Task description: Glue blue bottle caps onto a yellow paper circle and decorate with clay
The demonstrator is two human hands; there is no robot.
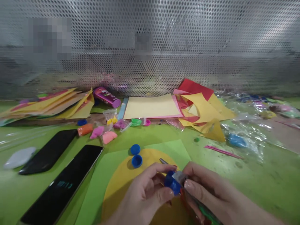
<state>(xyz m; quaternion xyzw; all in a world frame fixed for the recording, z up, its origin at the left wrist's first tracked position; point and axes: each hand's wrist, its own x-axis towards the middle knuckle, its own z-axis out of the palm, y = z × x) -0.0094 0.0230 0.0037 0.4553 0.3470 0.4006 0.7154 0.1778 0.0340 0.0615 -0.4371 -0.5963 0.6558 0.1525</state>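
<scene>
My left hand (152, 187) grips a blue bottle cap (172, 183) between thumb and fingers. My right hand (206, 187) is closed on a slim dark-and-green tool (208, 215), whose flat grey tip (180, 176) meets the cap; its exact kind is unclear. Two more blue bottle caps (137, 161) lie just beyond the left hand, by the edge of a yellow paper circle (124, 175) on a light green sheet (93, 184). A pointed metal tip (163, 161) shows behind the hands. Something red-orange lies partly hidden under the right hand.
At left lie a phone (65, 184), a black case (51, 150) and a white oval object (20, 157). Small clay packets (109, 137), coloured papers (152, 106) and a purple tube (106, 97) line the back. Pink sticks (223, 152) and plastic bags (248, 125) lie right, before a perforated metal panel (164, 62).
</scene>
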